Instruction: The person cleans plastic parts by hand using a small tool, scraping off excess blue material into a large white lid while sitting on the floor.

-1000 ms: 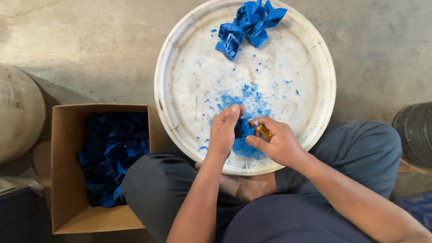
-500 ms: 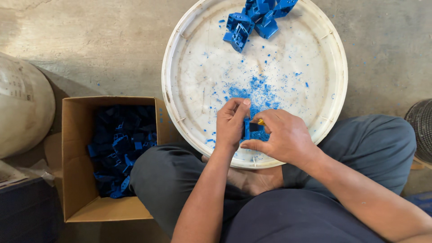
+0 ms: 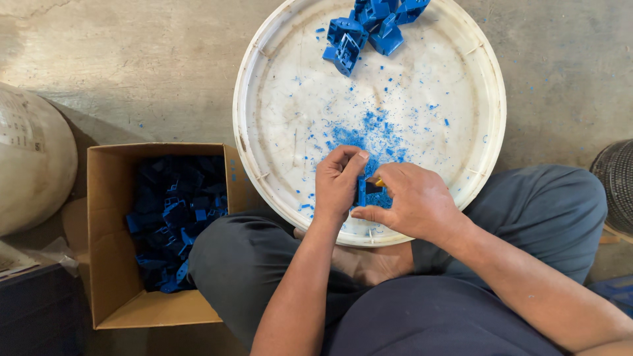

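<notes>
Here the left hand [image 3: 337, 184] pinches a small blue plastic piece [image 3: 361, 191] steady, so the right hand [image 3: 412, 201], fingers curled around a yellow-tipped tool [image 3: 376, 182], can work it. Shavings [image 3: 372, 135] fall on the white round tray [image 3: 277, 79]; a cardboard box [image 3: 105, 264] sits left.

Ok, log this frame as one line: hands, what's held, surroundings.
left hand: grips blue plastic part | right hand: small orange-tipped tool on part | over white round tray | blue shavings | cardboard box left

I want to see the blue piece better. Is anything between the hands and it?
No. The left hand and the right hand both touch the blue plastic piece directly; only their own fingers cover part of it.
</notes>
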